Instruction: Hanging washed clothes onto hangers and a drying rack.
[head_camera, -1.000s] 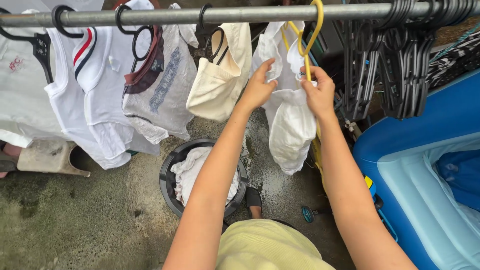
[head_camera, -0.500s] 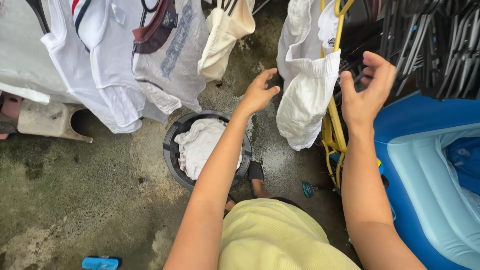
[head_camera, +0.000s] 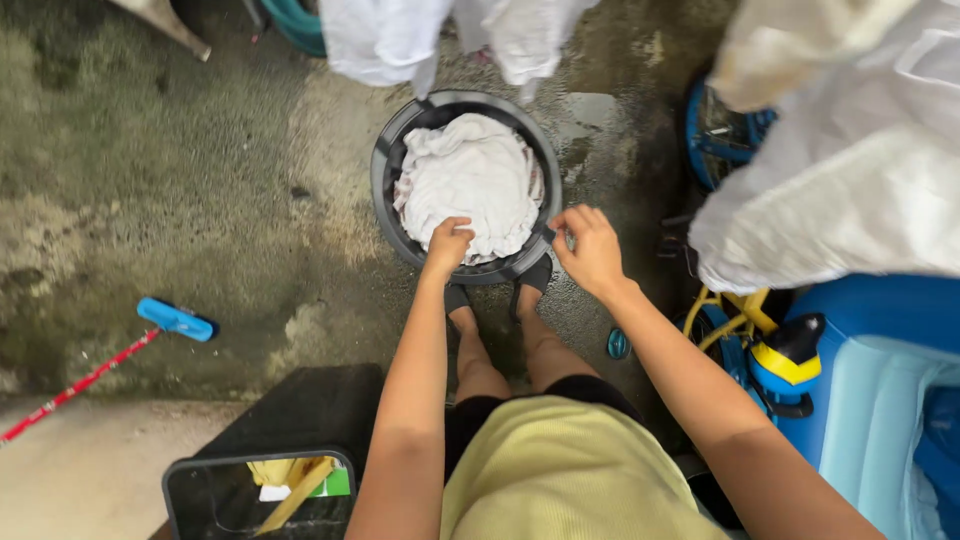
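A dark round bucket (head_camera: 386, 170) stands on the wet concrete in front of my feet, filled with white wet laundry (head_camera: 470, 180). My left hand (head_camera: 447, 242) reaches down into the bucket's near side, its fingers closed on the edge of the white cloth. At the bucket's near right rim is my right hand (head_camera: 590, 248), fingers curled and spread a little, touching the rim with nothing clearly in it.
White garments (head_camera: 860, 170) hang at the upper right and more at the top centre (head_camera: 380, 40). A blue inflatable pool (head_camera: 880, 410) lies at the right, with a small yellow bicycle (head_camera: 735, 310) beside it. A blue-headed brush with a red handle (head_camera: 175, 320) lies left. A dark bin (head_camera: 260, 495) sits near the bottom.
My view has dropped from the clothes rail to the ground. Both hands came down from the hanging white garment to the bucket, and the left one took hold of the cloth.
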